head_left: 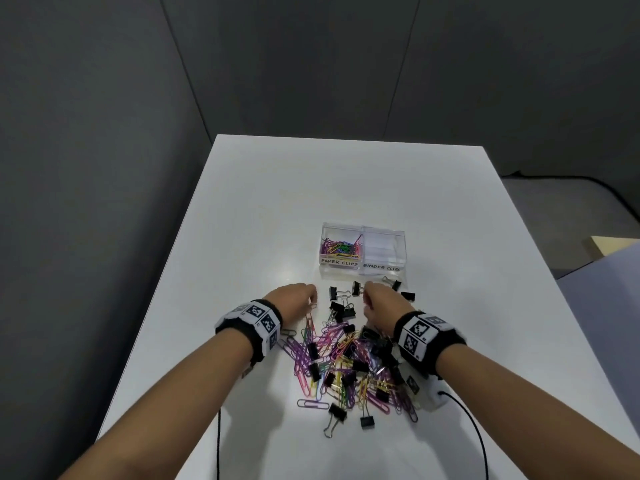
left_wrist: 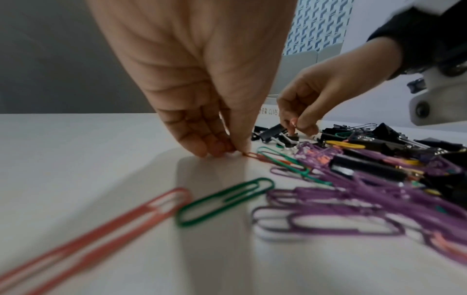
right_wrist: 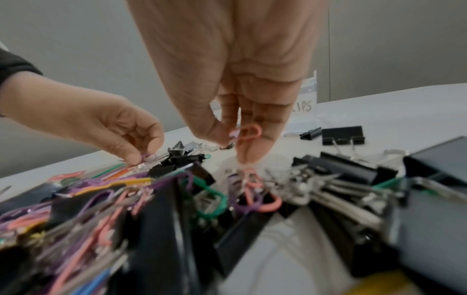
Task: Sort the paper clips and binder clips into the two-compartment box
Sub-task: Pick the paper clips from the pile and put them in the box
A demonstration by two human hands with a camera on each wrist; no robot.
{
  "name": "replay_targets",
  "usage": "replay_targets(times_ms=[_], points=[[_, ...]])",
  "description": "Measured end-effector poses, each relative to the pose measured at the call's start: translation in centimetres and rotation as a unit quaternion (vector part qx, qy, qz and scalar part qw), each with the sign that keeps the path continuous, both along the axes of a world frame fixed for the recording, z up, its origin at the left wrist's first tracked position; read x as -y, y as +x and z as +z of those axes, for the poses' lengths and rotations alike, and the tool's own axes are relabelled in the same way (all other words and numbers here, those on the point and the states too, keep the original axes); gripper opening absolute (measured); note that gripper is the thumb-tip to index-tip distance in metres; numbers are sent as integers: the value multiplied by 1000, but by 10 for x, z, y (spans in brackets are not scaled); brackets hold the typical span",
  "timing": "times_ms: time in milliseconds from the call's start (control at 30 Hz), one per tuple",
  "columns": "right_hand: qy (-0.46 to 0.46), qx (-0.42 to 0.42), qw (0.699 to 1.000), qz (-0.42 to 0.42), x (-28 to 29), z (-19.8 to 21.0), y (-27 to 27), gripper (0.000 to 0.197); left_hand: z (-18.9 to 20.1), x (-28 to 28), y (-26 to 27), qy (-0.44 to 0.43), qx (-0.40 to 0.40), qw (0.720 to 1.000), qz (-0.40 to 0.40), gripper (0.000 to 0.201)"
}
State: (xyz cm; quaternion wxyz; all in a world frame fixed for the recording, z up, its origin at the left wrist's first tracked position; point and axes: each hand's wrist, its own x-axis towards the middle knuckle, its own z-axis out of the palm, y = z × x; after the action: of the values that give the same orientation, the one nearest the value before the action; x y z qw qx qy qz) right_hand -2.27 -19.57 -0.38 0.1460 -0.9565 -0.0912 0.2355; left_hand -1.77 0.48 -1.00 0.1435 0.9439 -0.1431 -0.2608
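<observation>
Clips (head_left: 349, 358) lie heaped at 6 o'clock of the box (head_left: 363, 249); left hand (head_left: 294, 301) pinches an orange clip (left_wrist: 255, 155), right hand (head_left: 379, 303) pinches pink clips (right_wrist: 248, 132).

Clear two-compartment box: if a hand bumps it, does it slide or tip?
Likely slides: the clear plastic two-compartment box sits low and wide on the smooth white table. Probably light too: only the left compartment's coloured paper clips weigh it down, while the right one looks empty. Tipping seems unlikely.
</observation>
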Motion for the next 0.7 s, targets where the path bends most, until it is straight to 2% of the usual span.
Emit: replay_targets(times_ms=[67,167,233,300,400,467,567,700], points=[[20,1,1000,-7,0,1,-1,14,3,-14,-3,-3,2,1000,24,28],[29,-2,1000,-4,-7,3,-5,19,7,-36,-8,-1,7,998,59,27],[-1,-4,999,44,-14,3,-7,36,9,-49,-13,7,-5,995,96,25],[-32,-5,996,84,-19,2,-11,44,10,-60,-20,16,-21,995,100,24],[-42,2,995,87,-22,-4,-14,39,8,-72,-33,29,-24,997,66,38],[-39,9,996,75,-20,-7,-15,31,2,-74,-40,41,-11,998,55,41],[-40,15,997,68,-13,-8,-15,24,-6,-70,-43,21,9,997,79,28],[-40,33,997,62,-3,-2,-16,27,-11,-64,-41,12,18,997,76,21]])
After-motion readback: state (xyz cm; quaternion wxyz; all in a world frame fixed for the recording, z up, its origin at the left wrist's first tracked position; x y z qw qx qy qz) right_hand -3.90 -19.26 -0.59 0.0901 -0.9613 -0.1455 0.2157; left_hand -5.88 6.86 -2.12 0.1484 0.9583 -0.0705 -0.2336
